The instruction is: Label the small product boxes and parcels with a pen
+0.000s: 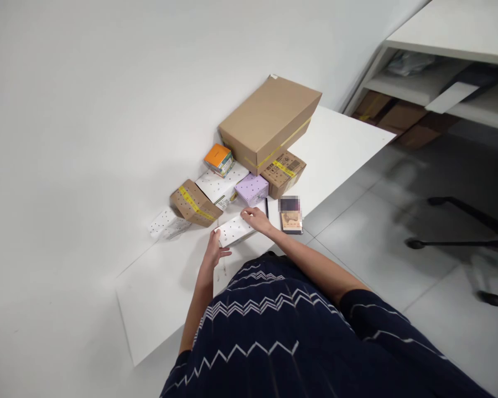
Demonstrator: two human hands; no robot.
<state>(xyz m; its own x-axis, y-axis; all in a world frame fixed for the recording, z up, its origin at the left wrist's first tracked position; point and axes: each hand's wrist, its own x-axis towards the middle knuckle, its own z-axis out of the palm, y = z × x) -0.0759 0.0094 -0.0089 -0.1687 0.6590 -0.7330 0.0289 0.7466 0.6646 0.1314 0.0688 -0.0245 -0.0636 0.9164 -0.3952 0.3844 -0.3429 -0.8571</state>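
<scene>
A long white box with small dark spots lies near the table's front edge, between my two hands. My left hand holds its left end, the thumb against the end and the other fingers stretched out beside its near side. At the right end my right hand is closed over the top corner, fingertips pinched on the box; what exactly lies under them is hidden. Just beyond the right hand are a black pen-like stick and a purple spotted box.
Behind stand a large cardboard carton, a smaller brown box, an orange box, a larger white box and a tilted brown box. A small packet lies at the table's right edge. An office chair stands right.
</scene>
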